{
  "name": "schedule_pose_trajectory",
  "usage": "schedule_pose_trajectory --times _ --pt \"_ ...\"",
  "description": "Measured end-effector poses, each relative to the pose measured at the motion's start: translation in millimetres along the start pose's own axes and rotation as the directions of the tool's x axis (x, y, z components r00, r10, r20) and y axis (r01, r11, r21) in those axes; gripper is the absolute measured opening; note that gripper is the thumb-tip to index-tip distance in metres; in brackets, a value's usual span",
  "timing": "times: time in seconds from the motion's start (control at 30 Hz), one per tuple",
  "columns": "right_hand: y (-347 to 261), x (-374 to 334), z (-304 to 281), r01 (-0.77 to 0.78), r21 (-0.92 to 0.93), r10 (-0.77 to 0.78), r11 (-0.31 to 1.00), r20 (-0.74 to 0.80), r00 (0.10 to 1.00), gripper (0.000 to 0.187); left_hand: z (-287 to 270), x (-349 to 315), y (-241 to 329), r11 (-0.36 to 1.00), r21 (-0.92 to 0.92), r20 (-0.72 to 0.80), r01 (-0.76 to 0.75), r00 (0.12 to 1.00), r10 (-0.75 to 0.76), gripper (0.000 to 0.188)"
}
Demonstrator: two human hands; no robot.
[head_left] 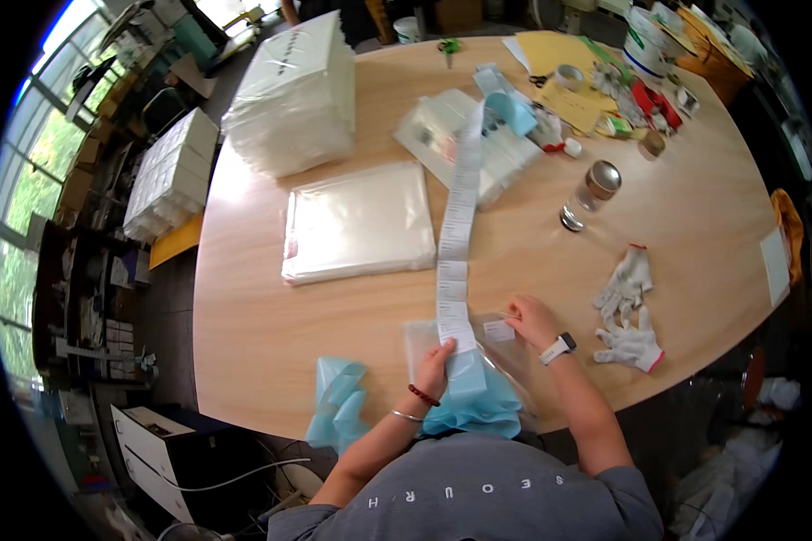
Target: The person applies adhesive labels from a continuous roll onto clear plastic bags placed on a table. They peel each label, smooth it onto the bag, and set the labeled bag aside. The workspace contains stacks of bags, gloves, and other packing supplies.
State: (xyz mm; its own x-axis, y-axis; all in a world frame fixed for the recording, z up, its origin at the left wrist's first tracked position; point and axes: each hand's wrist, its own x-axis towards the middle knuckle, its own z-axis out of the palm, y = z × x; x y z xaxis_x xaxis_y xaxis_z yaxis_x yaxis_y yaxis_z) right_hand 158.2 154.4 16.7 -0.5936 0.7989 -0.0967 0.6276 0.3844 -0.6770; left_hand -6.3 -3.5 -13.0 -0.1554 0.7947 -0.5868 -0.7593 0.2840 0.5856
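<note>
A long strip of white printed labels [457, 221] runs down the table toward me. Its light-blue backing [469, 401] bunches up against my body. My left hand [435, 368] grips the strip near its lower end, thumb on top. Under the strip lies a clear plastic bag [516, 359], with a single white label [499, 331] on it just right of the strip. At the bag's upper right, my right hand [532, 322] has its fingers closed by that label; I cannot make out exactly what they pinch.
A stack of clear bags [361, 224] lies left of the strip, before a tall white bagged stack [298, 99]. To the right are white gloves [630, 311] and a glass bottle [592, 196]. More blue backing [336, 401] hangs at the table's front edge.
</note>
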Motion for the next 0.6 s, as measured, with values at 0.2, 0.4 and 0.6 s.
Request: schedule_pose_trajectory --times 0.2,0.4,0.6 --pt "0.5 -1.7 -3.8 -0.021 0.167 0.021 0.986 0.002 1.000 0.010 5.8 -5.8 3.5 0.999 -0.037 0.006 0.001 1.000 -0.001 0.028" --pt "-10.6 -14.4 -1.6 0.219 -0.231 -0.271 0.948 -0.226 0.936 0.011 2.7 -7.0 1.4 0.999 -0.050 -0.022 0.005 1.000 -0.006 0.026" --pt "-10.4 -20.3 -0.9 0.215 -0.067 -0.225 0.974 -0.327 0.918 0.013 0.2 -4.2 -1.3 1.000 -0.017 -0.003 -0.002 1.000 0.002 0.027"
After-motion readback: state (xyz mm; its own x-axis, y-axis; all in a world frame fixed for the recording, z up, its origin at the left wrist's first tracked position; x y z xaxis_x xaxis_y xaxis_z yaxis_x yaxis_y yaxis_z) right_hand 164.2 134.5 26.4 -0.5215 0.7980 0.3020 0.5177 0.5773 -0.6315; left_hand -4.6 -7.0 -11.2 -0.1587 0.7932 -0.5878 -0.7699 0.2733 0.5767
